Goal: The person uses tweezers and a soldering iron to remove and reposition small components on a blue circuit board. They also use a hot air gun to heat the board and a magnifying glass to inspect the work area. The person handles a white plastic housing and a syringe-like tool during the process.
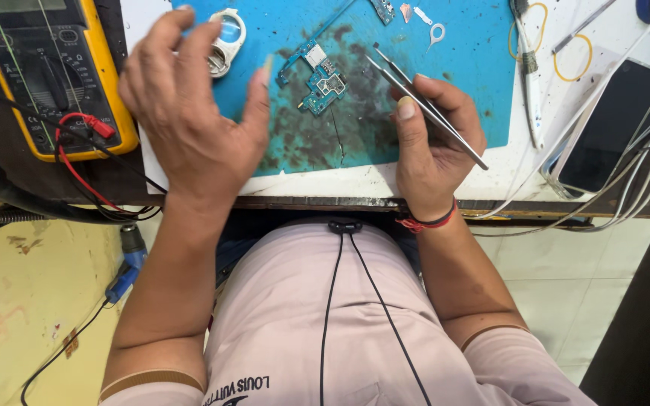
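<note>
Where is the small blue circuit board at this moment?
In the head view, the circuit board lies on the blue mat, between the left hand and the tips of the tweezers in the right hand.

The scene is seen from a single head-worn camera, aimed steeply down at close range. A blue mat (415, 83) is framed ahead, the far bench edge apparently cropped.

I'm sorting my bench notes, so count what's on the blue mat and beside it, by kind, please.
Circuit boards: 2, a large one and a small one
Tweezers: 1, in the right hand
Yellow rubber bands: 2
Phones: 1
Multimeters: 1
Round metal parts: 1, by the left hand
Total: 8
</note>
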